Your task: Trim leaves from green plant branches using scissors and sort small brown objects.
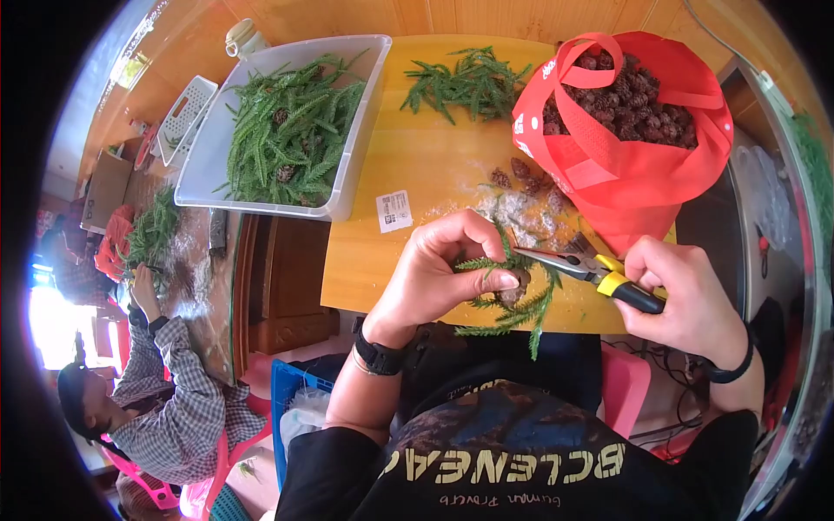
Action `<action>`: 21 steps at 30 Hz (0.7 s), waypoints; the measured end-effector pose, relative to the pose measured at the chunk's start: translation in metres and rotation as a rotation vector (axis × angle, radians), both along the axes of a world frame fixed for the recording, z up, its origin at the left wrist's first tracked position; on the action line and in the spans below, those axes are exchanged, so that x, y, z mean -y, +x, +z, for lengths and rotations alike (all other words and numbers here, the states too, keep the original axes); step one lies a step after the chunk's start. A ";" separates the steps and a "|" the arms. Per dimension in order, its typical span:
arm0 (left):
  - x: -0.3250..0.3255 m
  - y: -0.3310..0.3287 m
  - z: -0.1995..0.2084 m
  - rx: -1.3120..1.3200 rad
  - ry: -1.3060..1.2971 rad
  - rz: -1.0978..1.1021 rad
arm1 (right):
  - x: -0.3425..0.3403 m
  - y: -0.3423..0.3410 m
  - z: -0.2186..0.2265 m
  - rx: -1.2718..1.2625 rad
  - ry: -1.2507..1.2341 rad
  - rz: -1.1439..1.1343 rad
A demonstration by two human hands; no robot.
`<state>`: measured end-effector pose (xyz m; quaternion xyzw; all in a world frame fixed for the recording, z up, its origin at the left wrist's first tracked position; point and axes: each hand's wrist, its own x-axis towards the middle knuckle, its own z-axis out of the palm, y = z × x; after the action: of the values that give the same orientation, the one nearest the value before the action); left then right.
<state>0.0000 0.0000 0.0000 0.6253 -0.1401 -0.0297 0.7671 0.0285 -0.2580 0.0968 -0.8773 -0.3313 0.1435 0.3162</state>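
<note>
My left hand (pixel 439 269) pinches a green artificial pine sprig (pixel 534 314) with a brown pine cone (pixel 511 295) at its middle, over the table's near edge. Closed around the yellow-and-black handles of needle-nose pliers (pixel 632 292) is my right hand (pixel 691 295). The pliers' jaws point left and reach the top of the sprig, close to my left fingertips. Whether they grip a wire or stem there is too small to tell.
Loose pine cones (pixel 521 169) and white powder lie on the yellow table (pixel 356 278). A red bag (pixel 643 195) of cones stands back right, green sprigs (pixel 469 82) at the back, a clear bin (pixel 347 187) of sprigs left. Another person (pixel 187 399) works at a left-hand table.
</note>
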 end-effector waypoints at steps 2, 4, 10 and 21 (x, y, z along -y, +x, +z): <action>0.000 0.002 -0.003 0.007 -0.125 -0.072 | 0.001 0.002 0.005 0.050 -0.032 0.061; -0.003 0.004 -0.003 -0.052 -0.183 -0.131 | 0.001 0.005 0.011 0.021 -0.035 0.075; 0.008 0.007 -0.007 -0.166 -0.454 -0.230 | 0.009 0.015 0.000 0.013 0.016 0.168; 0.043 -0.001 -0.025 -0.194 -1.101 -0.582 | -0.002 0.028 -0.033 0.234 0.323 0.415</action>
<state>-0.0006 -0.0425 -0.0254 0.0693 -0.2292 -0.2175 0.9463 0.0564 -0.2563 0.0633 -0.7395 -0.5566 0.0483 0.3754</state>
